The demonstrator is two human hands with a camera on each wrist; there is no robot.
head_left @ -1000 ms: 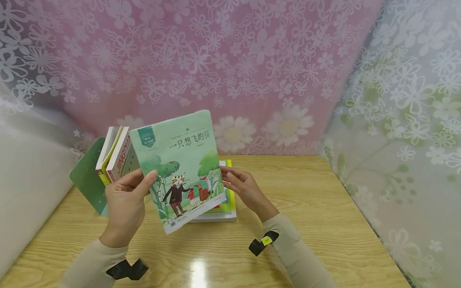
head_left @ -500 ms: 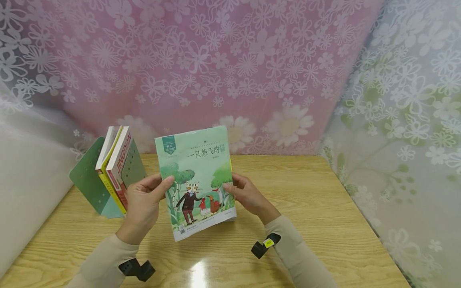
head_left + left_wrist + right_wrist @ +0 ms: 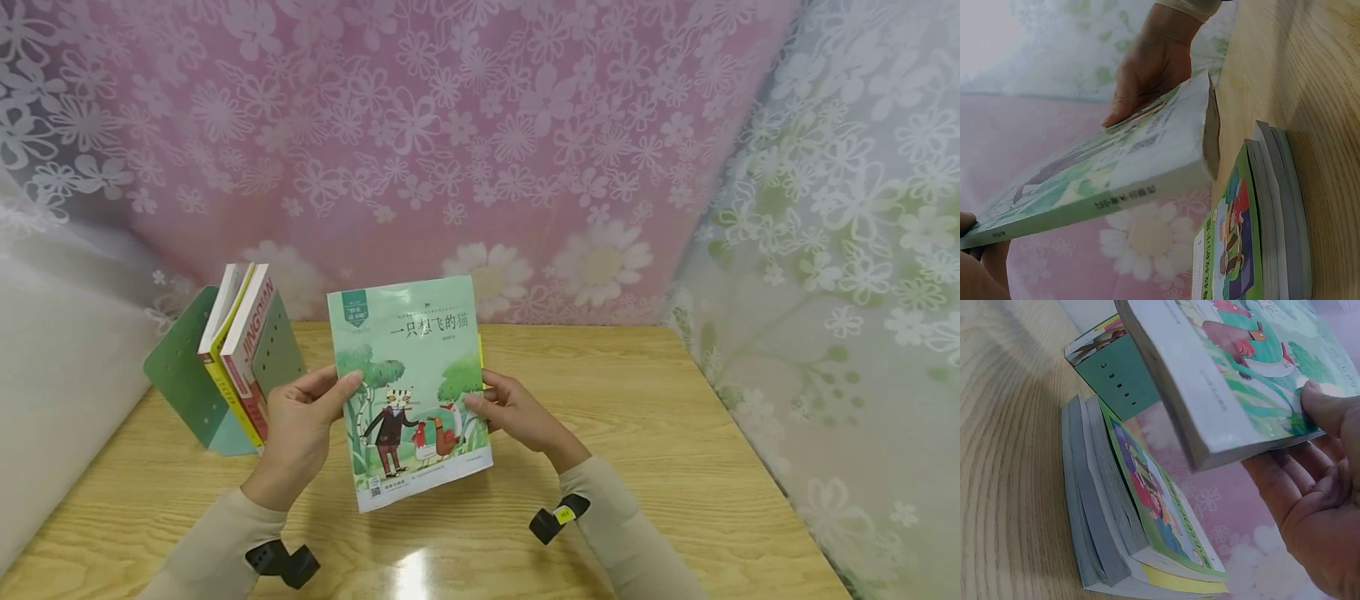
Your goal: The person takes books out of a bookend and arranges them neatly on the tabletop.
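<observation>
The left hand [image 3: 298, 425] and the right hand [image 3: 522, 412] both hold the cat book [image 3: 420, 350], one at each side edge, thumbs on the front cover and fingers round behind. The cat book is held up over the pile [image 3: 1094, 494], tilted and apart from it; both wrist views show a gap between the two. Its cover faces the wearer and its spine lies on the left hand's side.

The pile lies flat on the table [image 3: 645, 400] and holds several books, the uppermost being the top book [image 3: 1235, 244], with a green-edged, colourful cover. In the head view the cat book blocks nearly all of the pile, leaving a yellow sliver beside the right hand.

To the left of the pile stands a green bookend [image 3: 180, 367], its plates dotted with holes. Between the plates are upright books: a yellow book [image 3: 231, 392] and, on the side nearer the pile, a white book [image 3: 250, 325] lettered JINGDIAN. The left hand comes in front of the lower part of the plate nearest the pile.

Behind the pile hangs a pink flowered cloth [image 3: 450, 150]; well off to its right is a pale flowered cloth [image 3: 847, 208], and to its left, beyond the bookend, a whitish cloth [image 3: 60, 375].
</observation>
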